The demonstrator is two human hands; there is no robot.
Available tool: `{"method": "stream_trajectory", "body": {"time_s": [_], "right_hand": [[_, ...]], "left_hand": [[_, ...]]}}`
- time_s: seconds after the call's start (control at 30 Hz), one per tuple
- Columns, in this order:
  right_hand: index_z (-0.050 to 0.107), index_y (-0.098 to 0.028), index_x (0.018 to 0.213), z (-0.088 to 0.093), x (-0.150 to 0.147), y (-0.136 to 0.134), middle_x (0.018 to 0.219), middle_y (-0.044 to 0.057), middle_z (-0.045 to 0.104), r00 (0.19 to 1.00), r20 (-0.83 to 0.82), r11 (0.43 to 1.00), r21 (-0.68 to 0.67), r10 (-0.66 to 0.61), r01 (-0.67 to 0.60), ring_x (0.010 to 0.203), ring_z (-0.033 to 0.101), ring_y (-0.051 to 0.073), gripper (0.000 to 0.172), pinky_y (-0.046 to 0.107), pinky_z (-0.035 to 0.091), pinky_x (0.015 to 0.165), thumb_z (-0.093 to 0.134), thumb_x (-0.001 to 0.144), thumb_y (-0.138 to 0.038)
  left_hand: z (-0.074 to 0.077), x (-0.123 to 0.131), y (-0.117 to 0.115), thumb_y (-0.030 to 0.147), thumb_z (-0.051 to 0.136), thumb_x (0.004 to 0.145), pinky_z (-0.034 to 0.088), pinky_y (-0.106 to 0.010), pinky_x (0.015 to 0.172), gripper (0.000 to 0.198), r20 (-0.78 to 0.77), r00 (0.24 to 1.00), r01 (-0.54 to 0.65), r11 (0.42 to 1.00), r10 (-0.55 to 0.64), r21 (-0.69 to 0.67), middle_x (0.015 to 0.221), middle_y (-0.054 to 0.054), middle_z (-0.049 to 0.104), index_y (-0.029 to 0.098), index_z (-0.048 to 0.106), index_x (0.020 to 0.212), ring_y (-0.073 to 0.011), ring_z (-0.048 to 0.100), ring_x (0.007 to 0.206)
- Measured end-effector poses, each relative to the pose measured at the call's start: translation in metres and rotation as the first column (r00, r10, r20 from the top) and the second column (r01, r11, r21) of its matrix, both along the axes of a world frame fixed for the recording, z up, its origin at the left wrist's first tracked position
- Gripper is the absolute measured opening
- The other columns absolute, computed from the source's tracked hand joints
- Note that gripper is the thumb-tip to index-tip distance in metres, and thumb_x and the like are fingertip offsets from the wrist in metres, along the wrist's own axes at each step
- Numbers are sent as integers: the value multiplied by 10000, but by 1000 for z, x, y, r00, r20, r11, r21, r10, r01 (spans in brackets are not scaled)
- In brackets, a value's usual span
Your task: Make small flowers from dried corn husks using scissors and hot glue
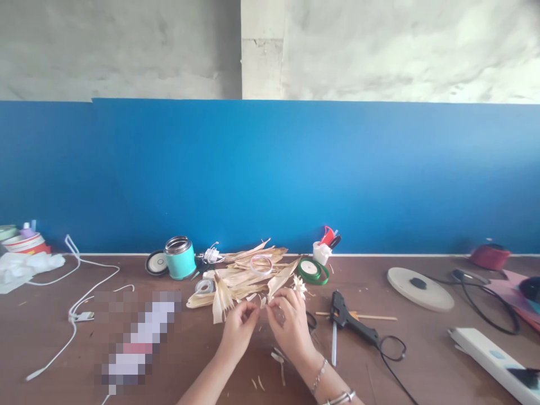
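My left hand (239, 329) and my right hand (292, 323) meet over the middle of the table, fingertips close together. A small pale piece of corn husk (263, 302) shows between them, pinched by the right fingers. The left thumb and forefinger are pressed together too, but what they grip is too small to make out. Just beyond lies a pile of dried corn husks (244, 275), with a fringed husk piece (221, 298) at its near left. A pale husk flower (299, 287) stands behind my right hand. Thin husk scraps (278, 358) lie below my hands.
A black glue gun (352, 320) with its cord lies at right, near a wooden stick (377, 317). Behind are a green ribbon roll (311, 271), a white cup of pens (322, 253) and a turquoise jar (180, 260). A power strip (493, 354) sits far right; white cables (80, 298) lie left.
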State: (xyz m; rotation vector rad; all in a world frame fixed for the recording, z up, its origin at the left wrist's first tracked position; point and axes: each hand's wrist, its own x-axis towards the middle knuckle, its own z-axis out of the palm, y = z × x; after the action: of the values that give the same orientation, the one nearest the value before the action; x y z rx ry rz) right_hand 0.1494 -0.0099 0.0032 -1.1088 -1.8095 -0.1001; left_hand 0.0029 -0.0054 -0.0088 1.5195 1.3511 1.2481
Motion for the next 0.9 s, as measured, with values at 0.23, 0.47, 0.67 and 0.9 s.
{"method": "stream_trajectory", "body": {"time_s": [0.23,0.47,0.67,0.9], "right_hand": [[515,-207,758,1,0,-1,860,35,554,1000,2,1000,-9,-10,10,829,517,201,138,353,377,757,525,779,-71],[513,-211,759,-1,1,0,863,40,552,999,36,1000,3,-20,20,837,519,207,136,368,378,770,511,787,-77],[515,-215,754,1,0,-1,867,36,558,999,35,1000,-13,-27,28,842,524,208,132,356,381,762,532,775,-86],[526,-211,745,0,1,1,871,32,566,999,45,999,-32,-25,26,848,529,210,136,346,380,757,570,754,-83]], "left_hand": [[-1,0,0,417,558,741,379,-237,548,271,-22,1000,7,1000,-7,0,582,11,567,160,627,689,-144,489,548],[2,1,-2,410,544,751,391,-239,549,265,-36,999,18,1000,-17,11,593,3,582,165,619,682,-150,505,553],[-1,0,0,399,539,750,399,-245,551,256,-36,999,18,1000,-18,4,586,2,584,166,621,683,-152,507,545],[-2,1,0,390,529,756,398,-248,561,240,-39,999,34,999,-33,8,604,-6,599,173,602,686,-159,518,567]]}}
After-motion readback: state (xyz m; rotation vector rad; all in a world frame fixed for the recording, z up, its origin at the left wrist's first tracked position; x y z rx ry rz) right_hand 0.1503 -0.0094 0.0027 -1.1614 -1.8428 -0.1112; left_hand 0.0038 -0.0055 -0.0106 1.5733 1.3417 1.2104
